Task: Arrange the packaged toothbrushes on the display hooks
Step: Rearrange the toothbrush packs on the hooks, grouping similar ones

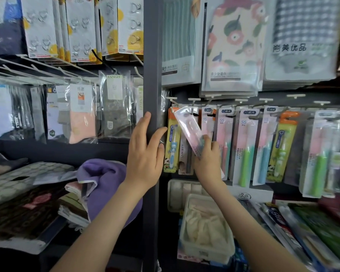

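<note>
Gripping the lower end of a pink toothbrush pack (188, 126), the right hand (208, 156) tilts it so its top reaches a display hook (192, 110) at the left end of the toothbrush row, likely to thread the hang hole; whether it has caught is unclear. The left hand (145, 154) lies flat, fingers straight, against the grey upright post (151, 75), seemingly to steady the reach.

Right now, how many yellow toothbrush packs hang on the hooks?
2. One yellow pack hangs at the row's left end; a second yellow pack hangs further right, among pink packs. More may be hidden behind.
</note>
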